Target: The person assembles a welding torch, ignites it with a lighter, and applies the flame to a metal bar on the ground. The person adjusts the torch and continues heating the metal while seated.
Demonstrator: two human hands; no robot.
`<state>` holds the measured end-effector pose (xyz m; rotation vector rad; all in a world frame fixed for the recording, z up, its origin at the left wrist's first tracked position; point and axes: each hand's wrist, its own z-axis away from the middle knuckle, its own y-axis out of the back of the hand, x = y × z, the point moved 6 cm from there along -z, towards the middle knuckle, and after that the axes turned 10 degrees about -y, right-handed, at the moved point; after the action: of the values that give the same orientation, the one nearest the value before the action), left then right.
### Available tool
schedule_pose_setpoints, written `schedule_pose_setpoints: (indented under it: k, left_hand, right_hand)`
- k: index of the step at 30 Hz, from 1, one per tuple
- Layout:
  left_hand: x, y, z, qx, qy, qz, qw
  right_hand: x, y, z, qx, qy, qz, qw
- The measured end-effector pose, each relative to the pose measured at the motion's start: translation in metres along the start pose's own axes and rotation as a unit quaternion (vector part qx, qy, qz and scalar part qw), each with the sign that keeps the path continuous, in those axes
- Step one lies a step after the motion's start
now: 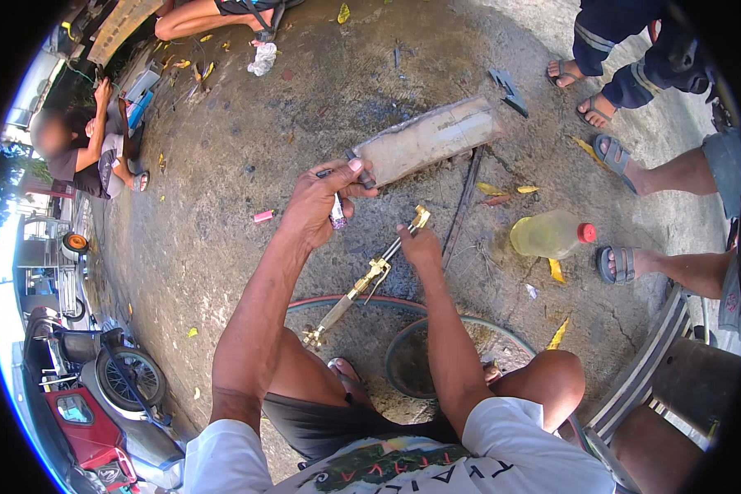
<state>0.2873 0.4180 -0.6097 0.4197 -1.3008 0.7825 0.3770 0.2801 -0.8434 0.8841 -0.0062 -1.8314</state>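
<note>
My left hand [311, 210] is closed, with a short dark metal piece [362, 169] pinched at its fingertips. A slim pen-like thing with a white and purple body [337, 214] is also tucked among those fingers. My right hand [421, 249] is wrapped round the tubes of a brass cutting torch [377, 270], just behind its angled head. The torch slants down to the left, its handle end over the ground between my knees. Just beyond my left hand lies a long, flat grey metal plate [436, 138], near the dark piece; whether they touch, I cannot tell.
Red and green hose [389, 362] coils by my feet. A yellowish plastic bottle [552, 234] with a red cap lies at right, near other people's sandaled feet [622, 263]. Zigzag metal [509, 90] lies beyond the plate. A pink lighter-like thing [263, 216] and a motorcycle [123, 383] are left.
</note>
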Motion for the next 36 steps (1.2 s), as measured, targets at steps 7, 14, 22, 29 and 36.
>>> schedule_pose_setpoints:
  k: [7,14,22,29,36]
  left_hand:
    - [0.009,-0.015,0.011,-0.068,0.01,-0.062,0.996]
    - [0.038,-0.023,0.048,-0.072,-0.042,-0.087,0.993]
    - [0.048,-0.014,0.065,-0.048,-0.078,-0.1,0.991]
    - [0.049,-0.017,0.073,0.029,-0.153,-0.179,0.971]
    - [0.053,-0.019,0.073,0.029,-0.145,-0.151,0.978]
  right_hand:
    - [-0.118,0.073,0.072,-0.369,0.215,-0.531,0.732]
    - [-0.142,0.09,0.115,-0.4,0.309,-0.522,0.688]
    - [-0.15,0.082,0.141,-0.435,0.341,-0.491,0.673]
    - [-0.157,0.077,0.156,-0.448,0.378,-0.466,0.663]
    - [-0.155,0.05,0.142,-0.454,0.325,-0.489,0.67]
